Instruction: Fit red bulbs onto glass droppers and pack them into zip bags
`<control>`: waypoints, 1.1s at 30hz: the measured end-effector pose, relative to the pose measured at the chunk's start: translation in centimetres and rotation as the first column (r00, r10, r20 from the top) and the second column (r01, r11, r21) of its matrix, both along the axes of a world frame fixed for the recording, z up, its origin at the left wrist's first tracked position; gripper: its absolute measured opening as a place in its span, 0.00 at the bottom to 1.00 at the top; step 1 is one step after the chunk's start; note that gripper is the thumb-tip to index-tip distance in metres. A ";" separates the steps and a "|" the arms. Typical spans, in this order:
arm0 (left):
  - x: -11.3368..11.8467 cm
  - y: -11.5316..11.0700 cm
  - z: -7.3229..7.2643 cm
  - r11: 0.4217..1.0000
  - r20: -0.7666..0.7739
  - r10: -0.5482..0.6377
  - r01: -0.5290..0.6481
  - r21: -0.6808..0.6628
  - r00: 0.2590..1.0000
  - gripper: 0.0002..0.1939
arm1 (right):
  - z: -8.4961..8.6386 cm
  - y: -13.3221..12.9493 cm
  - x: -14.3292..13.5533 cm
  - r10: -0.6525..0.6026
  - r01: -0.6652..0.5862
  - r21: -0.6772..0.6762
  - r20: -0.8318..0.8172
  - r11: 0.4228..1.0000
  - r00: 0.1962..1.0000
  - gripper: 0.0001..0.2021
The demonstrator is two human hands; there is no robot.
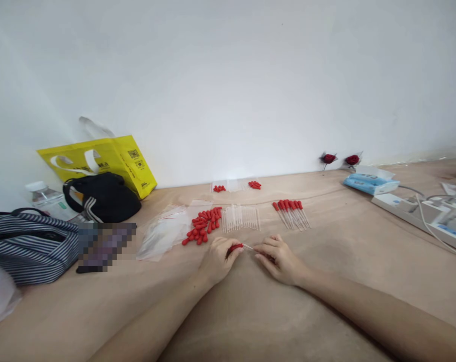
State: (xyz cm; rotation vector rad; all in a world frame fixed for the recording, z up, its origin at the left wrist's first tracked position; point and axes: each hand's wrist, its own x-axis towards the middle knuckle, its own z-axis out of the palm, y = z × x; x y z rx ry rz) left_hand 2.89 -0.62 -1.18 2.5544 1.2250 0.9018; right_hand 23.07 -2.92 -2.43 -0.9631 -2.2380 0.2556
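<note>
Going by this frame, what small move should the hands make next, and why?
Probably press the clear tube firmly into the red bulb: the left hand pinches the bulb, the right hand holds the tube, and the two roughly line up, though how deep the tube sits can't be seen. The droppers lying farther right already have bulbs fitted.

- Looks forward and down from a single head-worn camera, over the near side of the tabletop (pixel 246 322).
- Faces the pale wall (pixel 228 90) behind, filling the upper half of the view with it.
- Shows the left hand (pixel 219 259) and the right hand (pixel 278 259) fairly close, below the centre.
- Spreads wide, from the striped bag (pixel 35 256) at left to the power strip (pixel 424 226) at right.
</note>
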 end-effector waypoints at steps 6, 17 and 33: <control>-0.1 0.0 0.3 0.998 0.041 -0.047 0.049 -0.036 0.998 0.07 | 0.2 0.2 0.1 0.065 -0.065 -0.028 -0.002 0.997 0.998 0.11; 0.0 -0.2 -0.2 0.965 -0.035 -0.232 0.235 0.116 0.972 0.07 | 0.2 1.0 0.7 0.044 -0.050 0.046 0.123 0.998 0.991 0.12; 0.4 -0.4 0.3 0.970 -0.035 -0.220 0.223 0.101 0.975 0.08 | 1.5 1.2 0.4 0.060 -0.061 -0.005 0.232 0.998 0.971 0.11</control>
